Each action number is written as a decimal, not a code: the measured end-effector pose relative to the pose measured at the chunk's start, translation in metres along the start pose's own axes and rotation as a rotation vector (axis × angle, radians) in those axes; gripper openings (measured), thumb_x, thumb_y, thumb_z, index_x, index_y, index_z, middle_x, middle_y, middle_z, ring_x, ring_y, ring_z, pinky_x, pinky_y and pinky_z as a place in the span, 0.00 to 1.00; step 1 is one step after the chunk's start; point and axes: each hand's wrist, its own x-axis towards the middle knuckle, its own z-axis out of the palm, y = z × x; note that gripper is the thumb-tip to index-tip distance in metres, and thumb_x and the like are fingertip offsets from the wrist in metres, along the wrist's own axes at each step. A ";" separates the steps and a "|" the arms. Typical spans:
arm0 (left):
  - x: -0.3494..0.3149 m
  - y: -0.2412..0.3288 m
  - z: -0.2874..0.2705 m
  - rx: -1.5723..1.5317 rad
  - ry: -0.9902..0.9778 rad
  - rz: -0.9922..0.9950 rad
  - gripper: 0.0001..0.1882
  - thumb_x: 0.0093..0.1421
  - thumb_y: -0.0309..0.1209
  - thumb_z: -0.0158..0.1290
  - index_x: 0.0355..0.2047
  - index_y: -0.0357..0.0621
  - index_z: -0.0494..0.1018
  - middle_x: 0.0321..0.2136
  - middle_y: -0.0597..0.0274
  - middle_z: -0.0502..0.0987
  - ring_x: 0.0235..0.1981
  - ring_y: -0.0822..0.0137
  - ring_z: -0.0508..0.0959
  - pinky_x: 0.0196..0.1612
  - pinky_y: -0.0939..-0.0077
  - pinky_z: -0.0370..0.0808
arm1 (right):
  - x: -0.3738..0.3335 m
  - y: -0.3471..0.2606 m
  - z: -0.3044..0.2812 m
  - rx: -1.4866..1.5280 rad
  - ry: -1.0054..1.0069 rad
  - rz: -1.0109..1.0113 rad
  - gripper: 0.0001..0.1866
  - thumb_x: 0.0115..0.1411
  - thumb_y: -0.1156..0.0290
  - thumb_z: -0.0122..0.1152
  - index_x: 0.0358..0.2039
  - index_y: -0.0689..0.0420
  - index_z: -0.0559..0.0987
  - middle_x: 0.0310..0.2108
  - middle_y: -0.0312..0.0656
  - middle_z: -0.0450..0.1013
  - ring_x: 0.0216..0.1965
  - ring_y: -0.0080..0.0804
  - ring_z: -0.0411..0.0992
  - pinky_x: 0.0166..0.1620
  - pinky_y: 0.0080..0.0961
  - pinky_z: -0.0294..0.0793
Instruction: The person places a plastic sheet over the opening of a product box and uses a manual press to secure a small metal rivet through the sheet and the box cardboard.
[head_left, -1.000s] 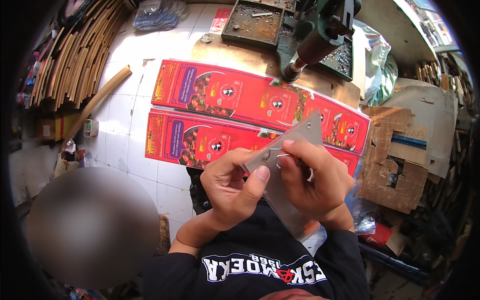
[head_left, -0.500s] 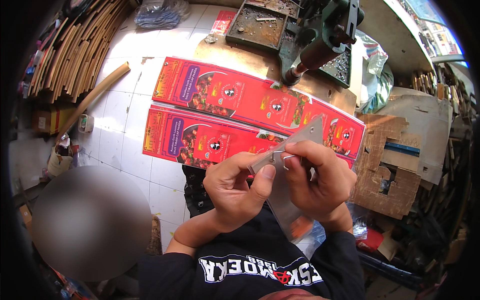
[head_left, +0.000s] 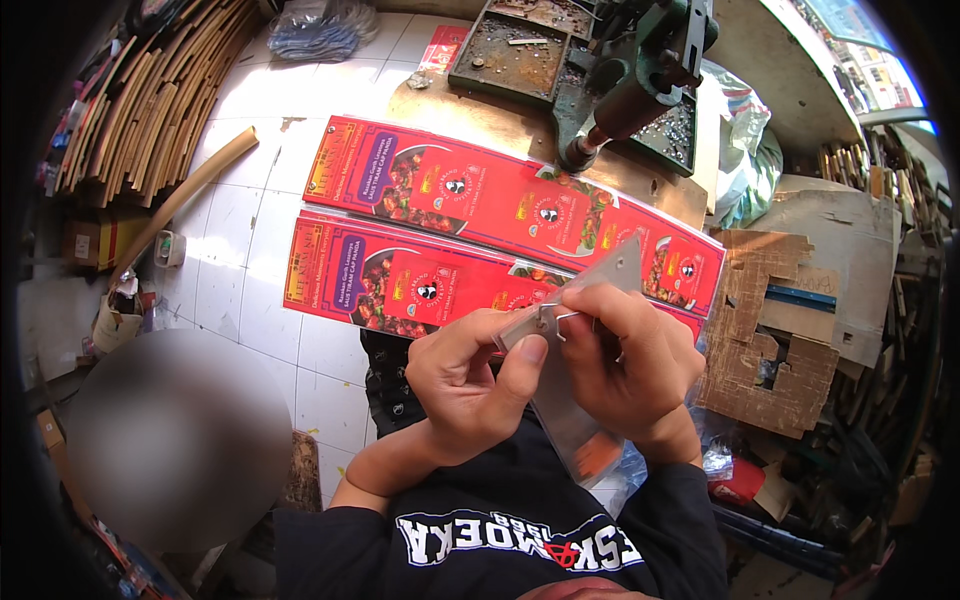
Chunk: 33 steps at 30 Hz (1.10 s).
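My left hand [head_left: 462, 378] grips a thin, stiff grey panel [head_left: 580, 412] near one corner, its thumb flat on the surface. The panel is tilted up in front of my chest, with small holes near its far edge. Between the closed fingertips of my right hand [head_left: 640, 362] is a small bent metal wire hook [head_left: 570, 314]. One end of the hook sits at a hole beside my left thumb; whether it passes through is hidden. Just beyond my hands lie two long red printed panels [head_left: 500, 212], side by side.
A dark green press machine [head_left: 625, 105] stands behind the red panels, with trays [head_left: 510, 62] of small metal parts. Stacked cardboard strips [head_left: 150, 95] lean at the left. Cut brown cardboard [head_left: 770, 350] lies at the right. A blurred round shape [head_left: 180, 440] covers the lower left.
My right hand has shifted slightly left and turned a little, bringing the hook closer against the panel. My left hand keeps its grip nearly unchanged.
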 end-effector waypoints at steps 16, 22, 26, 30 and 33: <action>0.002 -0.002 -0.004 0.112 -0.029 0.014 0.11 0.62 0.21 0.58 0.43 0.26 0.77 0.28 0.58 0.81 0.27 0.81 0.75 0.27 0.87 0.70 | 0.009 0.020 0.001 -0.007 -0.116 -0.164 0.12 0.49 0.83 0.67 0.35 0.62 0.78 0.20 0.35 0.70 0.16 0.26 0.68 0.18 0.25 0.64; 0.003 -0.005 -0.003 0.132 -0.023 0.025 0.10 0.61 0.22 0.59 0.42 0.27 0.78 0.26 0.62 0.80 0.24 0.84 0.72 0.22 0.89 0.65 | 0.003 0.019 0.001 0.095 -0.063 0.008 0.08 0.55 0.80 0.67 0.35 0.59 0.78 0.22 0.38 0.74 0.16 0.29 0.71 0.20 0.26 0.67; 0.003 -0.003 -0.004 0.150 -0.029 0.011 0.10 0.61 0.22 0.59 0.42 0.28 0.78 0.25 0.63 0.79 0.23 0.84 0.72 0.22 0.89 0.65 | 0.005 0.019 0.001 0.105 -0.061 -0.007 0.10 0.54 0.80 0.68 0.36 0.58 0.78 0.23 0.38 0.75 0.17 0.29 0.72 0.20 0.25 0.68; 0.004 -0.002 -0.004 0.149 -0.038 0.000 0.10 0.61 0.21 0.59 0.42 0.28 0.78 0.26 0.61 0.80 0.25 0.82 0.74 0.24 0.88 0.67 | 0.007 0.018 0.001 0.093 -0.076 -0.019 0.09 0.55 0.79 0.68 0.36 0.59 0.78 0.23 0.38 0.75 0.17 0.29 0.72 0.20 0.25 0.68; 0.005 -0.002 -0.001 0.125 -0.034 0.024 0.10 0.61 0.21 0.59 0.42 0.28 0.78 0.26 0.60 0.80 0.25 0.81 0.75 0.25 0.87 0.68 | 0.006 0.019 0.001 0.098 -0.077 -0.008 0.09 0.55 0.79 0.68 0.36 0.59 0.78 0.23 0.38 0.75 0.17 0.29 0.72 0.20 0.25 0.67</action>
